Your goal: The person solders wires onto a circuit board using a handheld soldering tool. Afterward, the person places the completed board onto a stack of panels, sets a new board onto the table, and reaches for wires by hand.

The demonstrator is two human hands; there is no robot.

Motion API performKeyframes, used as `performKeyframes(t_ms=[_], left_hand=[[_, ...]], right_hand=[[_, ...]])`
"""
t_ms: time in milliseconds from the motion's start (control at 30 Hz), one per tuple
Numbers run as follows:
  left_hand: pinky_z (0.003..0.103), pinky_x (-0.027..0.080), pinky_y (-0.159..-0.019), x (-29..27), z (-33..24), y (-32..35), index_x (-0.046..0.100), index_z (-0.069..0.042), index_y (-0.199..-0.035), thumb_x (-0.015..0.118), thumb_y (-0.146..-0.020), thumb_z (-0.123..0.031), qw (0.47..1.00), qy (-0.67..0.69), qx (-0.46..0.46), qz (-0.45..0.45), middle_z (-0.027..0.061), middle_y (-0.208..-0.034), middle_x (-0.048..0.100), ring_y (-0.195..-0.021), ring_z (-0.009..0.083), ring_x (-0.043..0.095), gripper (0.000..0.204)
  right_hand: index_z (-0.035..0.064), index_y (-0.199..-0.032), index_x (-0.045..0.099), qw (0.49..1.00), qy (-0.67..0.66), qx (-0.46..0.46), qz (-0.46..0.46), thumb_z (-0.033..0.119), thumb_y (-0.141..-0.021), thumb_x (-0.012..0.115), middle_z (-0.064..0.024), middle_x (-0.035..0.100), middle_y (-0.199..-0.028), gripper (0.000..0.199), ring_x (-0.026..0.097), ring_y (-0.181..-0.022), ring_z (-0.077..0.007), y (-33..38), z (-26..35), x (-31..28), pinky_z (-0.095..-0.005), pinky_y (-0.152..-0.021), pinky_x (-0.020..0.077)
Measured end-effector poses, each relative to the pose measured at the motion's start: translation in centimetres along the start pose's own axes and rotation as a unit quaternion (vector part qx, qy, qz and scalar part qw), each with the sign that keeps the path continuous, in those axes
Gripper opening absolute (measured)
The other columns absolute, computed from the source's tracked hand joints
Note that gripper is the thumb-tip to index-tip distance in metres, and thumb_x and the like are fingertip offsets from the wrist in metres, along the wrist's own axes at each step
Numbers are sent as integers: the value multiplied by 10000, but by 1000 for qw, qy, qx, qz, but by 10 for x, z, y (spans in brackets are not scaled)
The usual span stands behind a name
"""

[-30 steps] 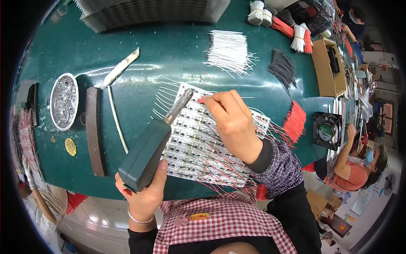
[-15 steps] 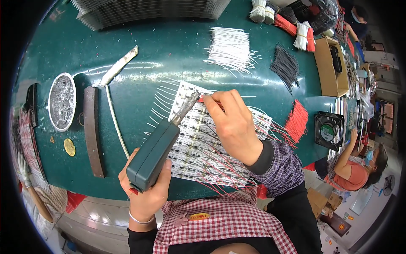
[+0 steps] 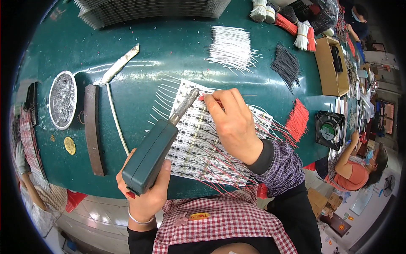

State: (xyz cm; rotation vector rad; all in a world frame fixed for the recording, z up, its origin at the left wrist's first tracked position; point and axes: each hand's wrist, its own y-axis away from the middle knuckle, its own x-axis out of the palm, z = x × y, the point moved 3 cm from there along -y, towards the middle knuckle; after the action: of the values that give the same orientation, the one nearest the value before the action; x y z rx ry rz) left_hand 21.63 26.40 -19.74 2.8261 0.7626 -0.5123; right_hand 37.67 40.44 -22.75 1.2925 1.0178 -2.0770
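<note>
My left hand [image 3: 148,182] is wrapped round the dark green body of a soldering gun [image 3: 152,154]. Its metal tip reaches to the top edge of a white circuit board panel [image 3: 186,158] with rows of small black parts. Close to that tip, my right hand [image 3: 234,127] is closed in a pinch over the panel. A thin white wire [image 3: 250,95] sticks out to the right of these fingers, and something red shows at the fingertips. White wires fan out from the panel's left side. Red and black wires [image 3: 230,169] trail across its lower right. The exact contact at the tip is too small to tell.
Piles of white wires [image 3: 230,46], black wires [image 3: 286,63] and red wires [image 3: 297,120] lie beyond and right. A small fan [image 3: 329,130] and a cardboard box [image 3: 323,67] stand rightward. To the left are an oval dish [image 3: 62,101] and a brown bar [image 3: 93,131]. Co-workers sit both sides.
The soldering gun and my left hand have shifted slightly left, with the tip a little higher. My right hand stays nearly in place, still pinching at the panel's top edge.
</note>
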Motion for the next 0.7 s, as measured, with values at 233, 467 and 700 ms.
performKeyframes(t_ms=[233, 467, 700], left_hand=[[275, 480, -609, 4, -2, -4, 661, 57, -868, 707, -728, 54, 1000, 13, 28, -2, 110, -809, 642, -649, 188, 610, 148], [271, 483, -618, 4, -4, -6, 659, 58, -871, 710, -729, 57, 1000, 9, 16, 11, 106, -820, 653, -661, 175, 616, 150], [285, 505, -621, -3, 2, 7, 696, 27, -922, 761, -737, -11, 998, -39, 13, -56, 110, -820, 698, -667, 176, 651, 200]], right_hand=[[-74, -1028, 627, 1000, -4, -1, 2, -12, -706, 621, -122, 533, -934, 328, 538, -855, -251, -1, 0, 1, -307, -666, 507], [-76, -1022, 629, 1000, -1, -3, -3, -5, -708, 624, -123, 536, -929, 322, 540, -856, -248, -1, 1, 0, -304, -657, 504], [-71, -992, 626, 1000, 6, -4, -6, -14, -724, 634, -120, 529, -920, 274, 535, -841, -245, -1, 2, -1, -306, -645, 503]])
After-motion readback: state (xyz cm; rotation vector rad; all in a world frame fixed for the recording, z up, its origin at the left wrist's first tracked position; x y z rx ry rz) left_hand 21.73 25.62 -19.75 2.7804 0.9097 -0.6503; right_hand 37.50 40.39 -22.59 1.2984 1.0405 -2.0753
